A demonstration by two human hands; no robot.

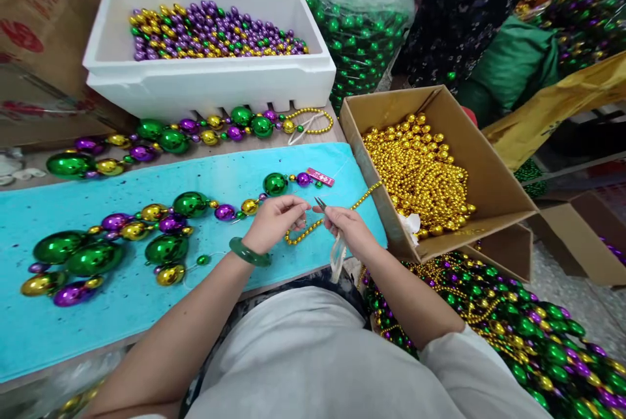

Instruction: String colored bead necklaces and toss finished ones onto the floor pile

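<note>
My left hand (280,218), with a green bangle at its wrist, is closed in a pinch above the blue mat (205,171); what lies between its fingertips is too small to make out. Just to the right, my right hand (348,229) grips small pointed snips (320,204), their dark tips close to the left fingertips. A whitish band (337,256) hangs below that hand. A thin gold bead strand (359,201) runs from the cardboard box down beneath both hands. Left of them lies a garland of green, purple and gold beads (190,204). A pink tag (320,176) rests beyond.
A white foam box (210,83) of mixed beads stands at the back, a second garland (173,141) before it. At right is a cardboard box (493,191) of gold beads (420,171). Behind are a clear bag of green beads (357,34) and a person's dark patterned clothing (454,15).
</note>
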